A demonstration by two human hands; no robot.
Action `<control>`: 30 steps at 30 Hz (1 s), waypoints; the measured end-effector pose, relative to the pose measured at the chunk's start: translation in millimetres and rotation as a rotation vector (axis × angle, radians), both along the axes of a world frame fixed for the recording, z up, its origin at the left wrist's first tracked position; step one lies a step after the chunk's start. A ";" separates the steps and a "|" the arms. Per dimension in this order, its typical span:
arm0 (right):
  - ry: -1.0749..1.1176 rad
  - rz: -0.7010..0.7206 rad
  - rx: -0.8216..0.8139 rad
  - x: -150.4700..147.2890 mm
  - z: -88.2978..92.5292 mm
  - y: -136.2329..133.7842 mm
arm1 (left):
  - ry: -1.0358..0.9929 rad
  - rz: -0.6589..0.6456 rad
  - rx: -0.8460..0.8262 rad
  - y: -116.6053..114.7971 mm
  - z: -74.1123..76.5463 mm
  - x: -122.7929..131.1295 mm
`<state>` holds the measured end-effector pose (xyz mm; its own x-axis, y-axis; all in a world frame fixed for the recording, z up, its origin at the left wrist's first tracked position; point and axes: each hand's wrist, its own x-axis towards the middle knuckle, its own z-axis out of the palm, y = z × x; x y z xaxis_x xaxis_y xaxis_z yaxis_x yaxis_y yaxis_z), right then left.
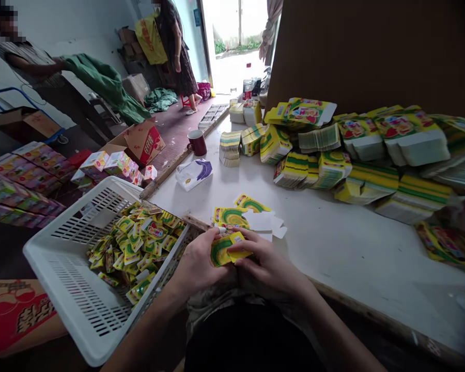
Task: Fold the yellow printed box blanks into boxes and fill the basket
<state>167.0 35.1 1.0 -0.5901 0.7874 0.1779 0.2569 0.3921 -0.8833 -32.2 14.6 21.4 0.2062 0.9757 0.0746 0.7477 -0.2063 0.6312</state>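
Note:
Both of my hands meet at the table's front edge around a small yellow-and-green carton (220,251). My left hand (197,261) grips its left side, thumb on top. On its right, my right hand (265,258) pinches the carton's yellow end with thumb and fingers. Just beyond my fingers lie several flat cartons (232,217) of the same print, some showing white inner flaps. Left of my arm, a white plastic basket (54,268) holds a heap of small yellow-green packets (139,243).
Stacks of flattened cartons (360,181) line the table's (313,232) back and right. A dark red mug (197,143) and a white-purple packet (194,173) stand near its left edge. Colourful boxes (19,175) are piled on the floor. Two people stand beyond, one holding green cloth (101,77).

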 end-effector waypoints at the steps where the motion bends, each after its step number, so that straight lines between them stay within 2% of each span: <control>1: 0.027 -0.042 -0.006 -4.8 -1.7 -1.3 | 0.011 0.010 0.023 -0.3 -2.3 0.4; 4: 0.130 -0.147 -0.042 -19.3 -12.1 -3.6 | 0.007 0.028 0.035 -2.6 -8.1 -7.7; 6: 0.133 -0.210 -0.052 -22.3 -19.4 1.1 | 0.017 0.110 0.062 -3.7 -9.3 -26.2; 7: 0.072 -0.263 -0.022 -20.8 -22.4 6.0 | 0.042 0.193 0.105 -3.9 -9.2 -39.3; 10: -0.270 -0.459 0.161 -9.5 -29.1 25.9 | 0.272 0.580 0.351 -4.4 -10.8 -82.6; 12: -0.422 -0.489 0.218 -2.9 -32.8 37.3 | 0.320 0.656 0.332 -6.5 -16.8 -102.5; 15: -0.496 -0.451 0.219 -1.7 -37.3 44.4 | 0.243 0.537 0.253 -10.8 -32.4 -106.3; 18: -0.544 -0.451 0.219 -6.6 -39.2 43.5 | 0.135 0.376 0.195 -10.9 -44.3 -89.8; 23: -0.570 -0.510 0.199 -13.5 -39.0 43.9 | 0.024 0.255 0.150 -3.0 -41.2 -67.0; 30: -0.448 -0.560 0.169 -18.8 -43.6 44.6 | -0.105 0.205 0.039 -2.4 -40.4 -53.4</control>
